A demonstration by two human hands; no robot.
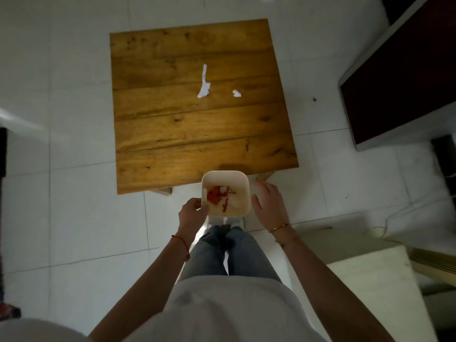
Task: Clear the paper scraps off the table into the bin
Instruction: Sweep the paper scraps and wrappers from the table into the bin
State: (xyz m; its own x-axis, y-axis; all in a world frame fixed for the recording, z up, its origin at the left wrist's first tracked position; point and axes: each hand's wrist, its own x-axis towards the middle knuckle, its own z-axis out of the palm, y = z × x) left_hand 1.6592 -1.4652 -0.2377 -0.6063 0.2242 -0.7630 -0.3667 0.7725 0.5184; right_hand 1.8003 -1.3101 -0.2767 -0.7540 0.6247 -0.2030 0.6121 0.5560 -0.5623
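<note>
1. I see my left hand (pixel 191 211) gripping the bin (pixel 225 193) by its rim, below the tabletop (pixel 197 134) edge.
2. My right hand (pixel 269 201) hovers spread just beside it.
3. Two white paper scraps (pixel 203 82) lie mid-tabletop; red scraps (pixel 217 195) sit inside the bin.

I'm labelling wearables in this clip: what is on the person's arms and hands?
Both forearms are bare, with no sleeves reaching them and no gloves. The left hand has a thin red string bracelet on its wrist. The right hand has slim gold-coloured bracelets on its wrist. No rings are discernible.
</note>
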